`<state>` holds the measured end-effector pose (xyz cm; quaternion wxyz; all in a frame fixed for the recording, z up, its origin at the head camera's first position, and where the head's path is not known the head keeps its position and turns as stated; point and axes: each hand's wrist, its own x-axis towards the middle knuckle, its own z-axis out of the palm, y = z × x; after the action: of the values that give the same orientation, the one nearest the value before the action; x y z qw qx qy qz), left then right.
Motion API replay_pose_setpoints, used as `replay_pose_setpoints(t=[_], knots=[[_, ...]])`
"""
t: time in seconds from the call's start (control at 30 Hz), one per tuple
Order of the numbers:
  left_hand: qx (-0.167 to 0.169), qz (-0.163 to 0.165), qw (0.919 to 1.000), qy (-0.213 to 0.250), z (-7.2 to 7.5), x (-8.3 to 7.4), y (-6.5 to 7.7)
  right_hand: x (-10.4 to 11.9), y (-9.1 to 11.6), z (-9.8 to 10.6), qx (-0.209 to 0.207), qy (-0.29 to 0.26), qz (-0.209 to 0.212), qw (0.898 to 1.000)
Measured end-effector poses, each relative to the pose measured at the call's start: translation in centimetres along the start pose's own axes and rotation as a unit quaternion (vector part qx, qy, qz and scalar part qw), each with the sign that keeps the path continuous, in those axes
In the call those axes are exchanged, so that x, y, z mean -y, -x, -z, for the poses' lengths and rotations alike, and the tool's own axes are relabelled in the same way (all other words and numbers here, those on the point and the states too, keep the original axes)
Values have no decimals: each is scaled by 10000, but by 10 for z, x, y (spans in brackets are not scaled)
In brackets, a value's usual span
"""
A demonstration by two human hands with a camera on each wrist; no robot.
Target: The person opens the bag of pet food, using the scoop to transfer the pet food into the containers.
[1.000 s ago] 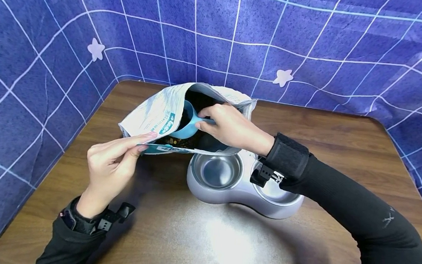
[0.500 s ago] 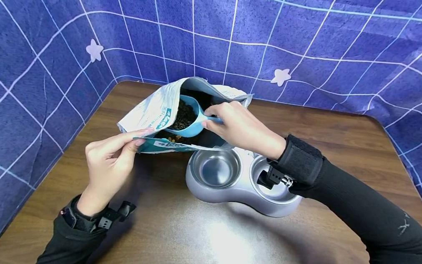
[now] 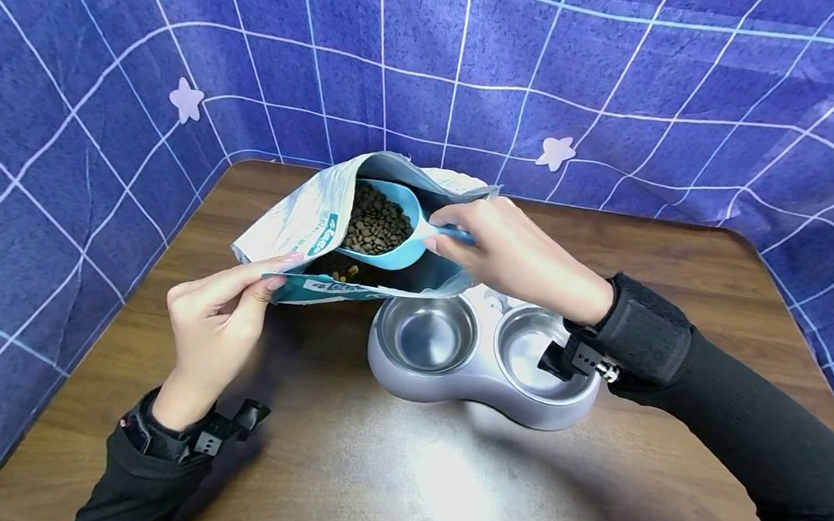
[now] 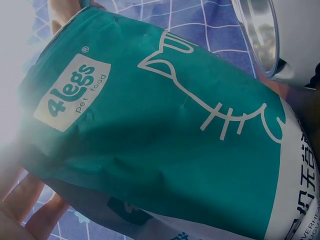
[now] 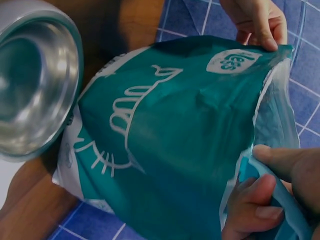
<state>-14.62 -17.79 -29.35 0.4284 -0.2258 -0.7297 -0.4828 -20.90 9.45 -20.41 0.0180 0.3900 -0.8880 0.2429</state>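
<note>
The right hand (image 3: 515,244) pinches the handle of a blue scoop (image 3: 396,257) between thumb and fingers; the scoop's long axis runs out to that hand's left, its cup in the mouth of the bag (image 3: 294,217) and loaded with brown kibble (image 3: 377,222). Farther left, the left hand (image 3: 222,318) pinches the bag's rim. The double bowl (image 3: 483,353) sits bodyward of the right hand, the nearer hand, on the tabletop (image 3: 339,469). A wrist strap (image 3: 645,330) partly hides one basin; the bag's depths are too dark to read

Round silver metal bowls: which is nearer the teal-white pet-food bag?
The left bowl in the head view, close beside the bag; the right bowl sits farther away.
</note>
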Motion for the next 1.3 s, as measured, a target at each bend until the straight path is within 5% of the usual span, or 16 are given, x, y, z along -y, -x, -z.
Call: replay_pose_setpoints(t=[0.23,0.8,1.3], knots=[[-42,75,9999,55,0,0,-2,-9,11,7,-87,-218,183,9996],[-231,365,9986,305,-1,1,-9,-23,35,18,-358,-549,-220,9976],[-155,536,9984,71,1,1,-15,-25,36,28,-435,-709,15,9965]])
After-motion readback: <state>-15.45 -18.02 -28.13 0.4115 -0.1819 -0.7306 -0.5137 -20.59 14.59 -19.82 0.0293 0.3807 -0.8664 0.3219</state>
